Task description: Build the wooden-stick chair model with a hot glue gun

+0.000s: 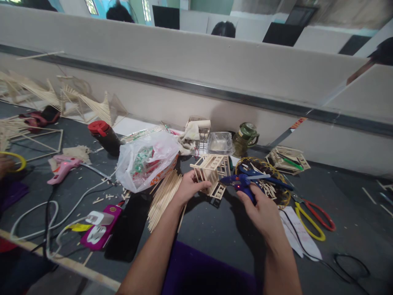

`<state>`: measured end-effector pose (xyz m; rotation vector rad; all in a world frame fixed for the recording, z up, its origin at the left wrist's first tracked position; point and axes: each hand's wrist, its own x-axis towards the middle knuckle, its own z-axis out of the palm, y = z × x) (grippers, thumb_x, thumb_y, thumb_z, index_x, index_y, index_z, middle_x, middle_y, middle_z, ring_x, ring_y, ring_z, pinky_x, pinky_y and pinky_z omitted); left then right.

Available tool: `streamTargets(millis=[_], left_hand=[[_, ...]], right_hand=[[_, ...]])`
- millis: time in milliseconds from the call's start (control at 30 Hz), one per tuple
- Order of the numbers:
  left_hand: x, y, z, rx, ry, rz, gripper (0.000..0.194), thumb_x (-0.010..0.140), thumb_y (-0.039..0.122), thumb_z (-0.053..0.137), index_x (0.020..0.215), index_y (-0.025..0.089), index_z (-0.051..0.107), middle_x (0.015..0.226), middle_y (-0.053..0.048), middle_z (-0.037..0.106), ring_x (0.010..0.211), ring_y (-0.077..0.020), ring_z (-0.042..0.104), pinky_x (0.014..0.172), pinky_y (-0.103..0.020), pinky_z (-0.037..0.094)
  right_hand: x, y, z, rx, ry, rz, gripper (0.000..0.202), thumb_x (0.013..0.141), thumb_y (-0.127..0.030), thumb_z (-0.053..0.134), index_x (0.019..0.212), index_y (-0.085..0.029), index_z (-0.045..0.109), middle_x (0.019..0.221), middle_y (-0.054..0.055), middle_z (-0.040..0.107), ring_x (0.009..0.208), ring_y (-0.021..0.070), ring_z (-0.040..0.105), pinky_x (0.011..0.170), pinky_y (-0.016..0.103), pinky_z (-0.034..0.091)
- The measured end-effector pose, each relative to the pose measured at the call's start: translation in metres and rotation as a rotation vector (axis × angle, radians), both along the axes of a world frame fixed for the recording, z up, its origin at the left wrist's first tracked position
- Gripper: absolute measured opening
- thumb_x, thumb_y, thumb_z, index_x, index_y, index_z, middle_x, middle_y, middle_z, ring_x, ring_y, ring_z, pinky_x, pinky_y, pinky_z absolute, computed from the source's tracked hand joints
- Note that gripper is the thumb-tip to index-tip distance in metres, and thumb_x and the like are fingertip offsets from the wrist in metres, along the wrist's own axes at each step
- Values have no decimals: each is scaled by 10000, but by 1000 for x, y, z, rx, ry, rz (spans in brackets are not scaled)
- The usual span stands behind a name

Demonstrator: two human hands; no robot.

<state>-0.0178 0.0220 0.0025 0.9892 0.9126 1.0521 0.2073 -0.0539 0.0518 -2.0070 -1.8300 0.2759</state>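
Gluing, by the look of it: left hand [189,189] steadies stick frame [209,173] at its eight o'clock over worktop [211,230], right hand [264,209] grips glue gun [243,184] at three; next move calls for steady nozzle.

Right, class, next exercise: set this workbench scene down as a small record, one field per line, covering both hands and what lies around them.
left hand: left hand, holding a stick frame
right hand: right hand, gripping a blue glue gun, nozzle towards the frame
beside left forearm: loose sticks, dark phone-like slab
far left: pink glue gun
behind the sticks: white plastic bag
right side: scissors, one handle red, one yellow
glue bead: too small to tell
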Motion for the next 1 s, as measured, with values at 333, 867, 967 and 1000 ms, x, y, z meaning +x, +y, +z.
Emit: streamTargets(millis=[333,867,967,1000], left_hand=[[1,-1,6,-9,-8,11,383,561,324,874,756,134,606,704,14,623,636,-106,560,624,-233,449],[1,0,1,-20,-5,8,394,557,330,877,785,137,620,725,10,631,653,-115,565,632,-240,452],[1,0,1,-9,-6,7,391,555,328,878,769,138,611,706,18,621,638,-110,560,627,-239,450],[1,0,2,-7,-4,7,392,554,330,878,764,138,609,701,19,619,634,-109,559,625,-239,450]], right_hand=[[0,0,1,-3,12,5,483,917,-576,439,1126,-182,624,709,49,692,546,203,575,598,296,397],[2,0,-1,1,29,8,474,921,-567,436,1125,-181,621,774,78,713,596,217,602,638,311,421],[1,0,-1,9,35,9,472,923,-560,431,1136,-183,619,793,83,719,613,223,612,640,313,424],[1,0,-1,12,35,11,470,924,-554,429,1140,-182,618,799,86,720,626,226,618,640,312,425]])
